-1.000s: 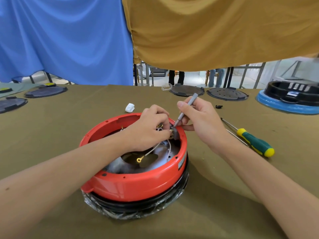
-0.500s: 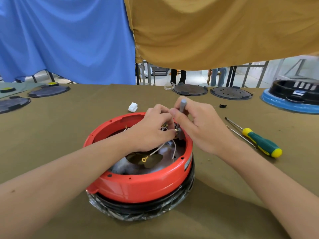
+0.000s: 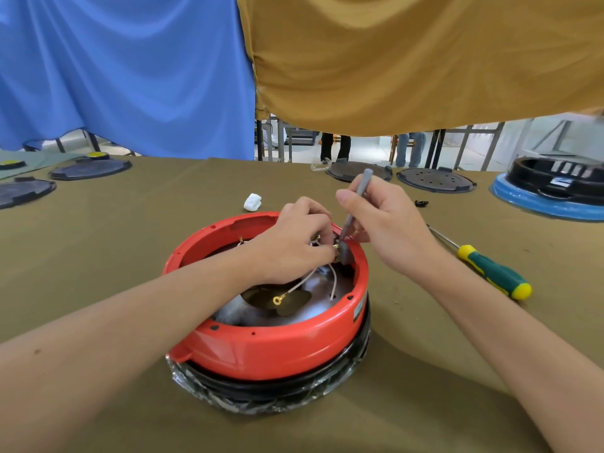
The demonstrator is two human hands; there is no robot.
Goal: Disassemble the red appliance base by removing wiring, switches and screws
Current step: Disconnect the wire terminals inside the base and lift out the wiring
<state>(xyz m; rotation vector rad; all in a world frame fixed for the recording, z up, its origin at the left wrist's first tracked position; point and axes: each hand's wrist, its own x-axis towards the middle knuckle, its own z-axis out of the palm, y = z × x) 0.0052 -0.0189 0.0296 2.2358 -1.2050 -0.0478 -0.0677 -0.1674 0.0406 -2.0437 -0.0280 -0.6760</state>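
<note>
Red base (image 3: 271, 348) sits upside down at the middle of an olive-covered table (image 3: 130, 256), on a black ring wrapped in clear plastic, its open cavity facing up. At far left, dark round lids (image 3: 90, 168) lie on the table, and a small white plug (image 3: 252, 202) rests just behind the base. Inside the cavity, a white wire (image 3: 300, 284) ends in a loose brass ring terminal over a brown disc. The left hand (image 3: 294, 246) reaches in over the rim, its fingers curled tightly around small brass terminals beside a grey switch block (image 3: 343, 251) at the inner far-right wall. The right hand (image 3: 385, 230) pinches a thin grey tool (image 3: 358, 199) between thumb and fingers, tilted so its tip meets the top of the block. This looks like the step of freeing wiring from the switch. The next move probably calls for steady pressure from the tool while the left hand pulls a terminal off without tearing the wire. To the right, a green and yellow screwdriver (image 3: 490, 271) lies unused, near the base, and a blue and black appliance part (image 3: 555, 191) sits at the far edge.
</note>
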